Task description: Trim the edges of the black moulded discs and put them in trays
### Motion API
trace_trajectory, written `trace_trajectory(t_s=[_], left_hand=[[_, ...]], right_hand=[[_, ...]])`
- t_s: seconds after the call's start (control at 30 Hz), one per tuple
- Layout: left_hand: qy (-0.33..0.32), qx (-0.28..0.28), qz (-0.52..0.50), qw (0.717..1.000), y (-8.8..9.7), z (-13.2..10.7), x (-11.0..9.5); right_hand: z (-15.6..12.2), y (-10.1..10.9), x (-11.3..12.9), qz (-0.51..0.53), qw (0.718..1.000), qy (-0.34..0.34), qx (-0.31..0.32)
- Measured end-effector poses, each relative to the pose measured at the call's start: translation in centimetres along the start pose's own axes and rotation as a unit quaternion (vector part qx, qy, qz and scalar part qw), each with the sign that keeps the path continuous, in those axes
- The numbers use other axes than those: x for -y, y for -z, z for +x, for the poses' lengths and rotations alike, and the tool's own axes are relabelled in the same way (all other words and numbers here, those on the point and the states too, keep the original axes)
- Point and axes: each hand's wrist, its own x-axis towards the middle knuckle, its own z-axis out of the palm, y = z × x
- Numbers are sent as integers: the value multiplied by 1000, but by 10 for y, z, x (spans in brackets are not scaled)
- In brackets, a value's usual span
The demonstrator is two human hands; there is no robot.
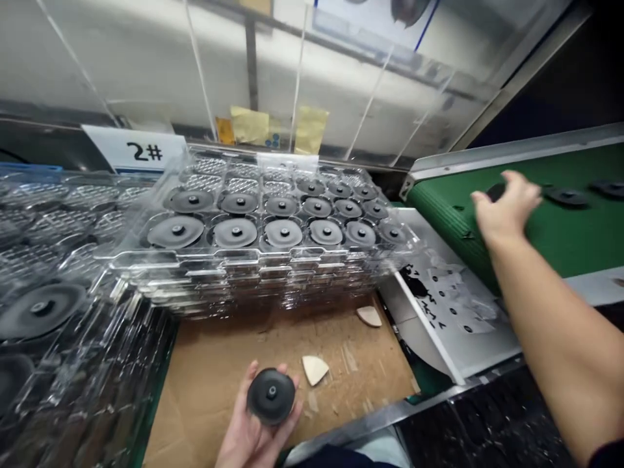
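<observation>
My left hand (pixel 258 422) holds a round black disc (pixel 272 395) with a small raised hub, its fingers curled around the rim above the cardboard. Out to the right, my right hand (pixel 509 205) is over the green conveyor belt (pixel 556 234), thumb and fingers around another black disc (pixel 496 192) that is partly hidden by the hand. Further along the belt lie more dark discs (pixel 568 196). In front of me, the top clear plastic tray (pixel 253 257) of a stack carries two near rows of similar discs and some in the third; its other back pockets hold none.
Two pale wedge-shaped pieces (pixel 314 370) lie on the cardboard sheet (pixel 214 364). At left stands another stack of clear trays (pixel 97 305) beside a "2#" sign (pixel 139 148). A white bin (pixel 453 351) with small black bits and plastic bags sits below the belt.
</observation>
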Motion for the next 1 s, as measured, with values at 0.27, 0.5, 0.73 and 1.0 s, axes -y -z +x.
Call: trace_trajectory(t_s=[0.27, 0.5, 0.73, 1.0], left_hand=[[-9, -61, 7, 998, -33, 4, 0], [-12, -121, -20, 992, -48, 9, 7], [-26, -148, 7, 989, -57, 10, 15], [-52, -178, 25, 982, -57, 7, 13]], right_hand=[[-205, 39, 3, 327, 839, 311, 303], [-336, -37, -44, 217, 899, 254, 282], [-356, -16, 8, 250, 858, 275, 356], [-391, -27, 25, 264, 855, 227, 384]])
